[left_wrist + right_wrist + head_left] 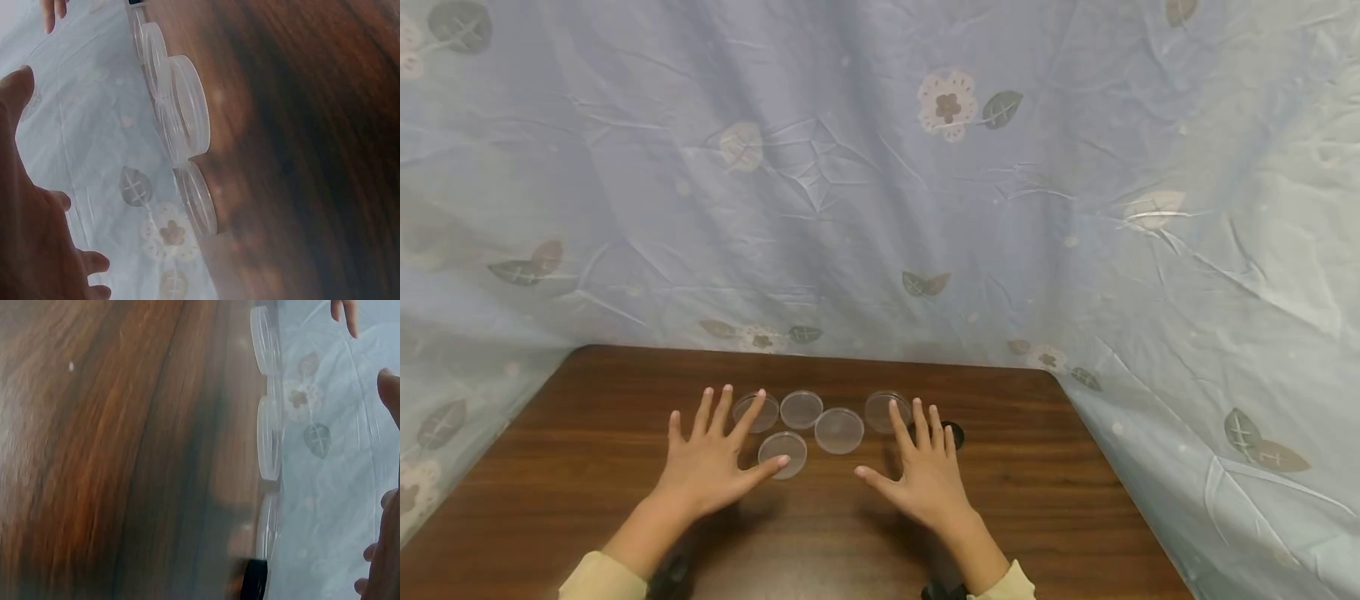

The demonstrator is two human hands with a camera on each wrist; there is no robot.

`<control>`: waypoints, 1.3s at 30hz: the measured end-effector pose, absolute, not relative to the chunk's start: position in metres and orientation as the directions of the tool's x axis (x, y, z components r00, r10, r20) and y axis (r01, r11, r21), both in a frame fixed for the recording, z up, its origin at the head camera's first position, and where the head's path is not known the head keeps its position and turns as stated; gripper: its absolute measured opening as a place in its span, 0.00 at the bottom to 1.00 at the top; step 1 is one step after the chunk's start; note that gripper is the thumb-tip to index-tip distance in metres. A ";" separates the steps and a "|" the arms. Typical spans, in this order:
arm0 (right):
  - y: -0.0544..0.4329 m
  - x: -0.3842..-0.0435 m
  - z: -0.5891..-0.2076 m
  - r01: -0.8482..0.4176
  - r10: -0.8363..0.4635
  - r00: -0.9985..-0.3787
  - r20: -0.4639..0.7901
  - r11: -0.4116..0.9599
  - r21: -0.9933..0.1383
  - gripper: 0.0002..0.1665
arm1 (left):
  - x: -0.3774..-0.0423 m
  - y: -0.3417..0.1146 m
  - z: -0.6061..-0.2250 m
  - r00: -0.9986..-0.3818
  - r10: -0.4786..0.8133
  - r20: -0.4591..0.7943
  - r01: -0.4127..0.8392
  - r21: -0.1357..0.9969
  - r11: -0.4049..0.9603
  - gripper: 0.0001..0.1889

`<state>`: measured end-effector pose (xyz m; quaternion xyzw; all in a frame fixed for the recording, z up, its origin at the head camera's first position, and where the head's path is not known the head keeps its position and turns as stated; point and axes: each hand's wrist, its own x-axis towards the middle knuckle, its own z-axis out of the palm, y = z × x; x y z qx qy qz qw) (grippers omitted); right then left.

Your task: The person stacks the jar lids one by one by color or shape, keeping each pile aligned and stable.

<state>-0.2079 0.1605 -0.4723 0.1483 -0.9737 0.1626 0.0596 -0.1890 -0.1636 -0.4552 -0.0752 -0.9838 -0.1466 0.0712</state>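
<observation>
Both hands hang over the wooden table (820, 542), backs up, fingers spread, gripping nothing; from the wrist views they look lifted clear of the tabletop. Five clear round dishes lie flat around and between them. The near dish (778, 448) sits under the tip of the thumb of the left hand (707, 467), and the left dish (770, 419) is partly hidden by that hand's index finger. Two more, the back dish (802, 409) and the middle dish (839, 431), lie between the hands, so close that I can't tell whether their rims touch. The right dish (882, 408) is just beyond the index fingertip of the right hand (925, 479), and a black round thing (955, 435) pokes out behind its other fingers.

What would worry me is the crowding: a left hand lowered carelessly could press the near dish and skid it into its neighbours. Clear plastic on dark wood is easy to misjudge, so a fingertip might clip a rim. The right fingers could knock the black thing they half cover.
</observation>
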 end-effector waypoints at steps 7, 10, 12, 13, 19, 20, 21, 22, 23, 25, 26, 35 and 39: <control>0.143 -0.211 -0.472 -0.348 -0.331 -0.936 0.122 0.808 -0.476 0.70 | -0.193 -0.168 -0.466 -0.959 0.151 0.241 0.219 0.287 0.933 0.68; 0.135 -0.213 -0.472 -0.348 -0.372 -0.924 0.083 0.733 -0.585 0.72 | -0.195 -0.168 -0.472 -0.951 0.167 0.260 0.250 0.330 0.910 0.69; 0.128 -0.214 -0.474 -0.332 -0.405 -0.914 0.041 0.686 -0.648 0.72 | -0.197 -0.169 -0.474 -0.950 0.175 0.258 0.263 0.367 0.892 0.67; 0.125 -0.215 -0.474 -0.329 -0.425 -0.905 0.024 0.663 -0.672 0.72 | -0.198 -0.169 -0.475 -0.951 0.177 0.254 0.268 0.385 0.883 0.66; 0.104 -0.223 -0.483 -0.347 -0.543 -0.840 0.001 0.535 -0.771 0.62 | -0.202 -0.172 -0.477 -0.956 0.219 0.195 0.290 0.522 0.802 0.57; 0.101 -0.225 -0.485 -0.359 -0.560 -0.828 0.011 0.514 -0.779 0.60 | -0.202 -0.172 -0.478 -0.954 0.231 0.190 0.298 0.541 0.787 0.56; 0.098 -0.226 -0.487 -0.370 -0.576 -0.817 0.019 0.498 -0.784 0.59 | -0.203 -0.173 -0.479 -0.951 0.245 0.189 0.309 0.555 0.772 0.54; 0.096 -0.228 -0.489 -0.377 -0.588 -0.809 0.024 0.486 -0.788 0.57 | -0.203 -0.173 -0.481 -0.948 0.255 0.188 0.317 0.570 0.758 0.53; 0.093 -0.229 -0.491 -0.383 -0.595 -0.803 0.030 0.478 -0.790 0.56 | -0.204 -0.174 -0.483 -0.944 0.268 0.191 0.329 0.580 0.746 0.51; 0.090 -0.231 -0.496 -0.384 -0.599 -0.800 0.028 0.477 -0.791 0.54 | -0.205 -0.175 -0.488 -0.938 0.285 0.195 0.344 0.600 0.723 0.48; 0.088 -0.231 -0.498 -0.383 -0.596 -0.803 0.026 0.481 -0.789 0.53 | -0.206 -0.176 -0.491 -0.935 0.294 0.199 0.353 0.608 0.711 0.46; 0.073 -0.234 -0.508 -0.384 -0.575 -0.818 0.009 0.535 -0.752 0.53 | -0.215 -0.178 -0.508 -0.899 0.352 0.260 0.434 0.640 0.635 0.40; 0.066 -0.236 -0.509 -0.385 -0.568 -0.823 0.005 0.551 -0.741 0.53 | -0.218 -0.176 -0.509 -0.902 0.351 0.251 0.427 0.637 0.641 0.40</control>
